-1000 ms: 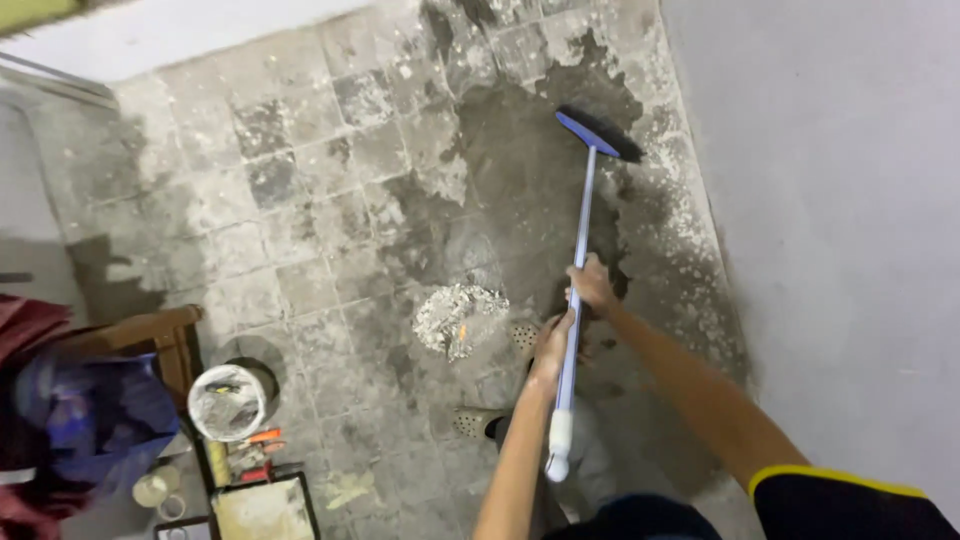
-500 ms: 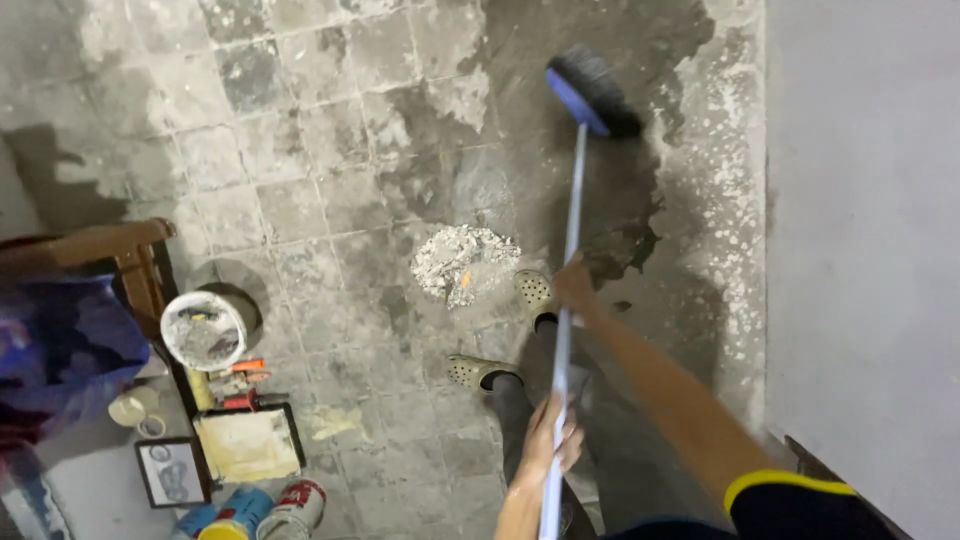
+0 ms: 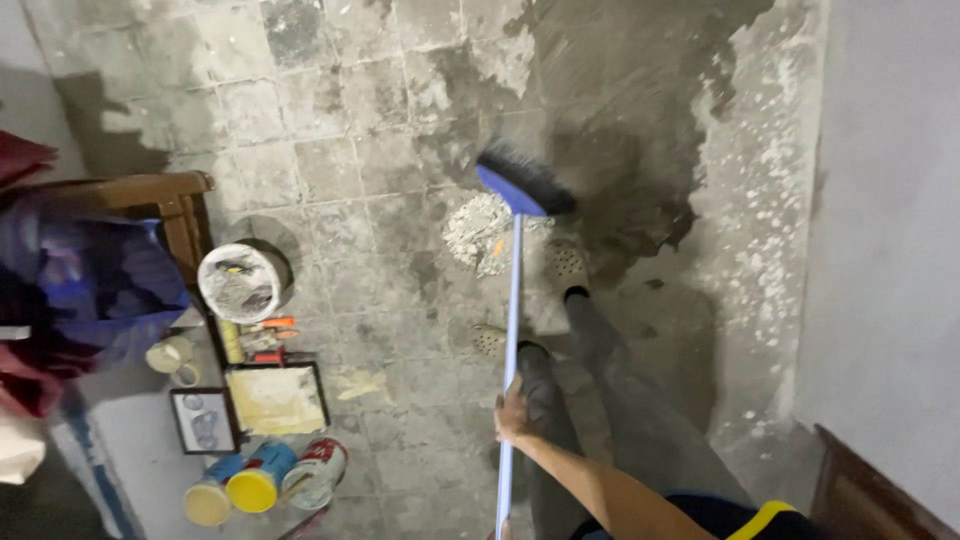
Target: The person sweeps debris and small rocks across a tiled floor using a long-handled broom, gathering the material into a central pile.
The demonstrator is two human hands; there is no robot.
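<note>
My right hand (image 3: 515, 410) is shut around the pale blue handle of a broom (image 3: 513, 300), low on the pole. The broom's blue head with dark bristles (image 3: 525, 182) rests on the dirty tiled floor, touching the far right edge of a small pile of grey dust and debris (image 3: 478, 232). My feet in light perforated clogs (image 3: 568, 266) stand just behind the pile, on either side of the handle. My left hand is out of the frame, below its bottom edge.
A wet dark patch (image 3: 620, 130) covers the floor beyond the broom. At left stand a wooden chair (image 3: 160, 195) with blue cloth, a white bucket (image 3: 240, 283), a tray (image 3: 275, 398), a framed picture (image 3: 205, 420) and paint cans (image 3: 262, 482). A grey wall (image 3: 890, 250) runs along the right.
The broom head has been drawn back from the wet patch to the debris pile. My right hand has slid down the handle, and my left hand has dropped out of view.
</note>
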